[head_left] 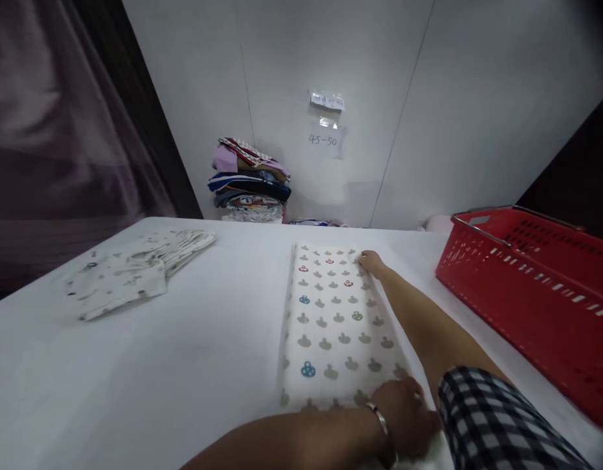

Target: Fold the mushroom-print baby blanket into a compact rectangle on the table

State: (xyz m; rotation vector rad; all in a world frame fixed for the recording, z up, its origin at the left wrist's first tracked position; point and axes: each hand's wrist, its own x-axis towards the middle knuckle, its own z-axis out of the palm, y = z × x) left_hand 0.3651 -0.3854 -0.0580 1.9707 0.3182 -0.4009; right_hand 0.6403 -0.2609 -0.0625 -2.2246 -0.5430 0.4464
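A long white cloth (331,329) lies flat on the white table, folded into a strip and printed with grey, blue, red and green mushroom shapes. My left hand (404,411), with a silver bracelet at the wrist, is closed at the cloth's near right edge; its fingertips are partly hidden. Farther off, my right hand (371,262) grips the far right corner, its arm stretched along the cloth's right side. Part of the near end of the cloth is covered by my left forearm.
A folded pile of white printed fabric (135,267) lies on the table (223,313) at the left. The red plastic basket (521,294) stands at the right. Stacked folded clothes (250,179) sit beyond the far edge, near a wall with paper labels (325,140).
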